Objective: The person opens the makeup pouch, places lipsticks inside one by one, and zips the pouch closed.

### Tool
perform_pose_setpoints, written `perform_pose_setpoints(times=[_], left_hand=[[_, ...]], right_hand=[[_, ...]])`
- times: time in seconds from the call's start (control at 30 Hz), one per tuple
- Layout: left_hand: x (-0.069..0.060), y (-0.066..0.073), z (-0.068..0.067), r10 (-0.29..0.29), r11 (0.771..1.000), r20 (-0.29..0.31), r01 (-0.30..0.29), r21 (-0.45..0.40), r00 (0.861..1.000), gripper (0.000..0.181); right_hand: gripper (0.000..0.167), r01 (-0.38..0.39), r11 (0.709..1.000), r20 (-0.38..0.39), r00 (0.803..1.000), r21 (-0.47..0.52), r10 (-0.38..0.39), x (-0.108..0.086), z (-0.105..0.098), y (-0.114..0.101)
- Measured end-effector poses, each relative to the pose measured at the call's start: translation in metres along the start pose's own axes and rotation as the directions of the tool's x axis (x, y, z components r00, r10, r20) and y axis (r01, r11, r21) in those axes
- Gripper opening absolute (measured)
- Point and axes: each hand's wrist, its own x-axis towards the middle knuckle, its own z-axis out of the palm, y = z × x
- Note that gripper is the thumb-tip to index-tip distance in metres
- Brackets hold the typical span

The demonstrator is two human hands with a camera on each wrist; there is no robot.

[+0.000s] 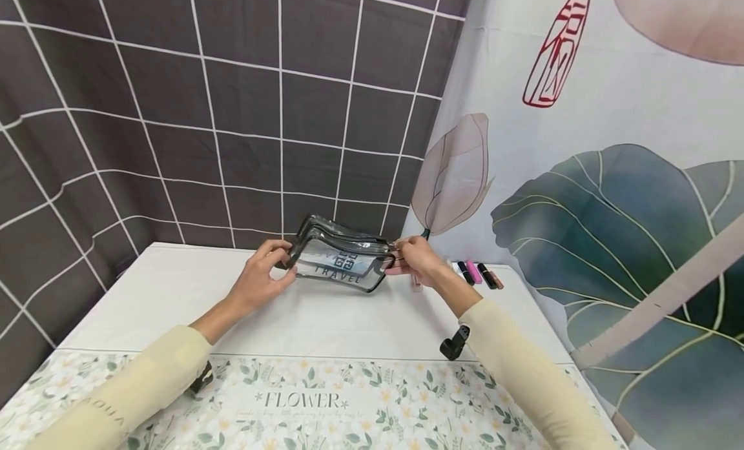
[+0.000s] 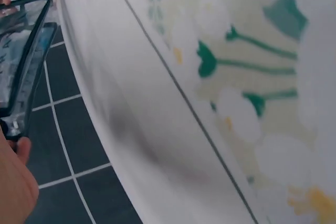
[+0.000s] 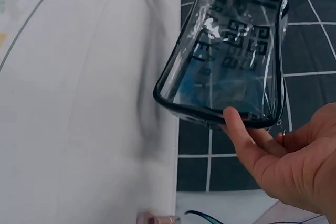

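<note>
A clear travel pouch [image 1: 325, 253] with black trim and printed lettering is held tilted above the white part of the table. My left hand [image 1: 260, 272] grips its left end between thumb and fingers. At the other end, my right hand [image 1: 420, 259] pinches the corner by the zipper, with some fingers stretched along the edge. In the right wrist view the pouch [image 3: 226, 82] looks flat-sided, and a fingertip touches its black edge. Only part of the pouch [image 2: 21, 61] shows in the left wrist view. Whether the zipper is closed I cannot tell.
Several small lipstick-like tubes [image 1: 474, 272], black, pink and brown, lie at the table's back right. A small pinkish item [image 1: 416, 283] stands below my right hand. A floral cloth [image 1: 302, 418] covers the table's front. Grid-patterned fabric [image 1: 244, 101] hangs behind.
</note>
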Motion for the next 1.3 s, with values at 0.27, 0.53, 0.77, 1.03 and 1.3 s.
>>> perform_pose_setpoints(times=[0.27,0.53,0.77,1.03,1.3], left_hand=[[0.007,0.008,0.017,-0.171,0.985,0.233,0.166,0.04,0.957,0.012],[0.009,0.008,0.034,-0.252,0.966,0.313,0.217,0.144,0.916,0.024],[0.007,-0.018,0.052,-0.26,0.966,0.352,0.246,0.084,0.899,0.012],[0.008,-0.039,0.064,-0.329,0.944,0.405,0.281,0.175,0.853,0.053],[0.01,-0.057,0.07,-0.307,0.943,0.432,0.211,0.256,0.848,0.041]], right_hand=[[0.037,0.039,0.991,-0.091,0.995,-0.128,-0.051,-0.01,-0.011,0.01],[0.036,0.04,0.972,-0.12,0.99,-0.23,-0.069,-0.01,-0.015,0.026],[0.031,0.01,0.927,-0.151,0.986,-0.374,-0.072,-0.004,-0.012,0.045],[0.026,-0.008,0.849,-0.113,0.992,-0.529,-0.062,0.002,-0.011,0.053],[0.029,-0.008,0.809,-0.085,0.995,-0.588,-0.052,0.004,-0.015,0.058]])
